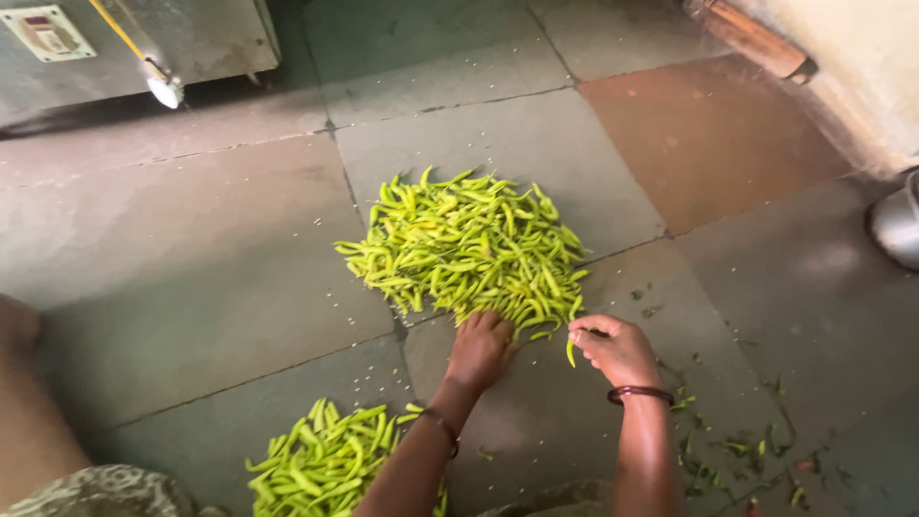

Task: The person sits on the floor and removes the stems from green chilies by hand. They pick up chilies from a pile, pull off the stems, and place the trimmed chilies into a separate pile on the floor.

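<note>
A: Where are the chillies?

B: The big heap of green chillies [464, 247] lies on the stone floor [191, 249] at the middle of the view, spread loose so single pods can be reached from its near edge.

A: And the hands?

B: The left hand [481, 349] lies palm down at the heap's six o'clock edge, fingers spread and slack on the pods, gripping nothing that I can see. The right hand [617, 349], at about four o'clock from the heap, is pinched shut on one chilli [571, 352], which hangs down from the fingertips, apart from the rest.

A: There's another pile?

B: Yes, a smaller pile [325, 460] at seven o'clock, beside the left forearm, kept well apart from the big heap. At five o'clock, past the right wrist, small green scraps [728, 450] are scattered, seemingly stalks, too small to tell.

A: Further out?

B: A metal cabinet [144, 43] at eleven o'clock, and a steel vessel [900, 225] at three o'clock.
</note>
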